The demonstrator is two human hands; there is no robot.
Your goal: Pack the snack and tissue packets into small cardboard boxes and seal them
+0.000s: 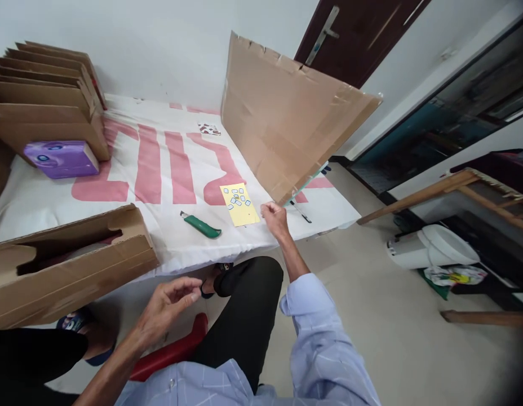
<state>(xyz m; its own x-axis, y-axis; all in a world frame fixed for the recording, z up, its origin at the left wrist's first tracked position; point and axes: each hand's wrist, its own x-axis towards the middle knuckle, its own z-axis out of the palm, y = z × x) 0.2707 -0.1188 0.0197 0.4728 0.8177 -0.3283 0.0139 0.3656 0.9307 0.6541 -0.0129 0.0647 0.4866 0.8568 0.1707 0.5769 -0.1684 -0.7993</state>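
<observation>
My right hand (275, 219) is over the table's front edge, its fingers curled together; whatever they may hold is too small to make out. Just left of its fingertips lies a yellow card (243, 213) with several small blue-outlined pale pieces or pictures on its upper part. Behind the hand, a large cardboard panel (295, 107) stands tilted on the table. My left hand (171, 304) hangs above my lap, in front of the table, empty with the thumb apart from loosely bent fingers. A green utility knife (202, 225) rests left of the card.
A long open cardboard box (75, 282) sits at the table's front left. Behind it are a purple pack (62, 159) and several folded cardboard pieces (45, 90). A pen (301, 212) lies by the panel's lower corner. A white bucket (430, 248) stands on the floor at right.
</observation>
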